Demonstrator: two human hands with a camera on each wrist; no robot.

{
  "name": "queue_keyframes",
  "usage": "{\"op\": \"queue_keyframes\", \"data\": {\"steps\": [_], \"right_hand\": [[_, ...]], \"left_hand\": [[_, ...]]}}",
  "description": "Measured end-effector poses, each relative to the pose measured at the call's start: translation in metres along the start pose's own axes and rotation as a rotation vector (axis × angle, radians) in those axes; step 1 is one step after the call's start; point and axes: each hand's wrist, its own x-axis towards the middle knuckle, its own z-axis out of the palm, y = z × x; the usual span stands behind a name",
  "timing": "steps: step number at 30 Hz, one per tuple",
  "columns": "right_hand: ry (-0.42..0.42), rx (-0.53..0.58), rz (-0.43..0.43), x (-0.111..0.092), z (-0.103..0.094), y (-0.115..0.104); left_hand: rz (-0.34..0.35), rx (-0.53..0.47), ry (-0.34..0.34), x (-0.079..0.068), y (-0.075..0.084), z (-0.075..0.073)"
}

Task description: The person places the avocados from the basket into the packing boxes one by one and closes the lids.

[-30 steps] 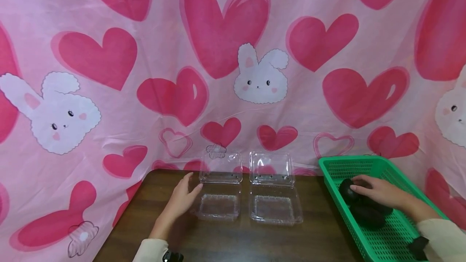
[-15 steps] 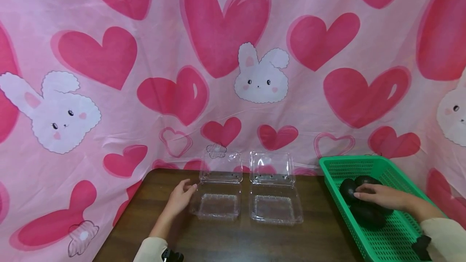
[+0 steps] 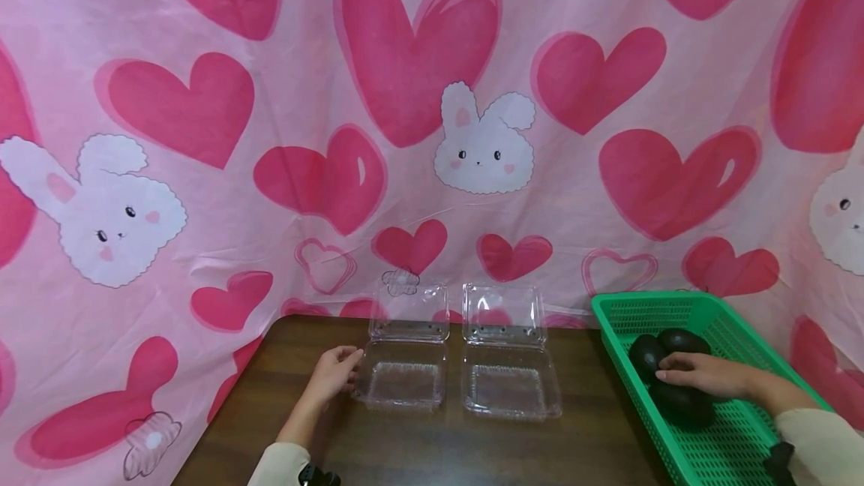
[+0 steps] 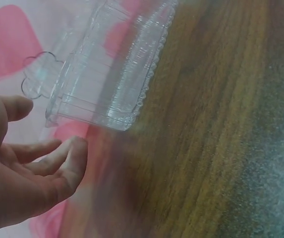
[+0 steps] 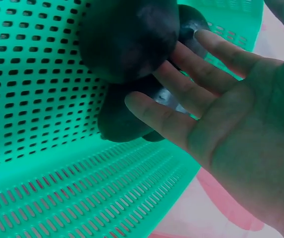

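My right hand (image 3: 709,375) is inside the green basket (image 3: 732,445), reaching over several dark, smooth avocados. Its fingers lie nearly straight among them in the right wrist view, where a large avocado (image 5: 129,39) is at the fingertips and another avocado (image 5: 122,114) lies beside it. In the head view, one avocado (image 3: 644,353) sits by the basket's left wall and a nearer avocado (image 3: 682,405) is partly covered by the hand. My left hand (image 3: 335,372), fingers loosely bent and holding nothing, is beside the left edge of a clear plastic clamshell box (image 3: 405,382).
A second clear clamshell box (image 3: 511,390) stands right of the first; both have their lids raised at the back. They sit on a brown wooden table (image 3: 432,452). Behind it hangs a pink cloth (image 3: 297,58) printed with hearts and rabbits.
My right hand has drawn back off the left avocado, so more avocados show. My left hand has moved slightly nearer to me, and its fingers have bent in from a wider spread.
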Motion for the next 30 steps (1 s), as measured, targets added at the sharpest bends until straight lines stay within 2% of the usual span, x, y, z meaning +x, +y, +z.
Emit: {"op": "queue_keyframes", "data": {"steps": [12, 20, 30], "right_hand": [[-0.010, 0.041, -0.007, -0.001, 0.005, 0.004], [-0.033, 0.037, -0.063, -0.001, 0.005, 0.014], [-0.027, 0.005, -0.022, 0.002, 0.010, 0.011]], "left_hand": [[0.001, -0.005, -0.003, -0.002, -0.004, 0.002], [0.001, -0.013, -0.021, -0.004, -0.006, 0.003], [0.007, -0.033, -0.023, -0.004, -0.005, 0.006]]}}
